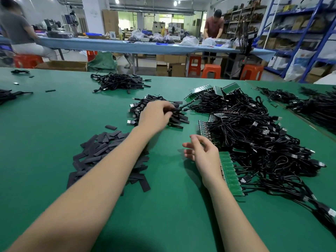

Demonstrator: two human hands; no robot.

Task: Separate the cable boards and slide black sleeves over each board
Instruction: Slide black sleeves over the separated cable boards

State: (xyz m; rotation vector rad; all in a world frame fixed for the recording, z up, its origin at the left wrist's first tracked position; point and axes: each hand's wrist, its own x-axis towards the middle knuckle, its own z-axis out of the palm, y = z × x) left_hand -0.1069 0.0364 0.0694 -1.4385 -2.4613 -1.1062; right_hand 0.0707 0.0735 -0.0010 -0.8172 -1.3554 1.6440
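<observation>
Left fingers [168, 108] curled round a sleeved cable end [179, 109], pinching it just above a small heap of sleeved cables [160, 113] near the middle of the worktop [45, 128]. Left hand [156, 117] reached forward over that heap, forearm crossing a pile of loose black sleeves [101, 151] spread toward the near left part of the worktop. Right fingers [192, 148] loosely spread and relaxed, gripping nothing; right hand [205, 157] hovered just beside a green board strip [231, 173] at the near edge of a big tangle of black cables [263, 139] filling the right half of the worktop. More board strips [209, 90] stood tilted at the far side of that tangle. Further back, toward the far edge, lay another cable heap [118, 82]; a few stray sleeves scattered near the far left corner. More cable bundles [309, 104] along the right edge. Beyond the worktop: orange stools [211, 70], a long blue table [127, 45], blue shelving [300, 33], two other people at work
</observation>
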